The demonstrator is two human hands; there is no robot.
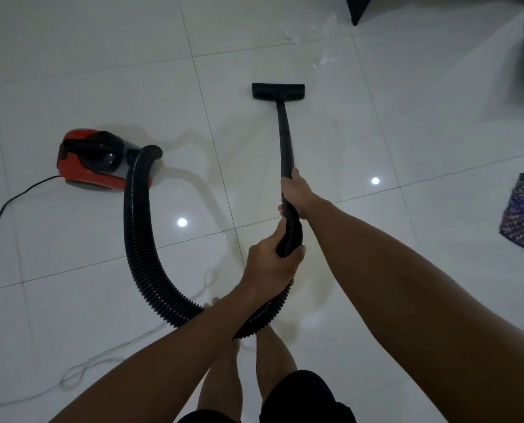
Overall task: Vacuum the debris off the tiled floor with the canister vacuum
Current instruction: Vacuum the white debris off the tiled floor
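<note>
Both hands' grip wraps the wand (286,138): right hand (295,190) leading, left hand (271,261) behind; debris (323,61) lies just beyond the floor head (278,91), up-right.

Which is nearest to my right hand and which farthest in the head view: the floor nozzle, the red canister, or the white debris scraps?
From the right hand, whose grip is on the wand:
1. Floor nozzle, straight ahead at the wand's end.
2. White debris scraps, just beyond the nozzle, slightly right.
3. Red canister, far off to the left, across the tiles.
</note>
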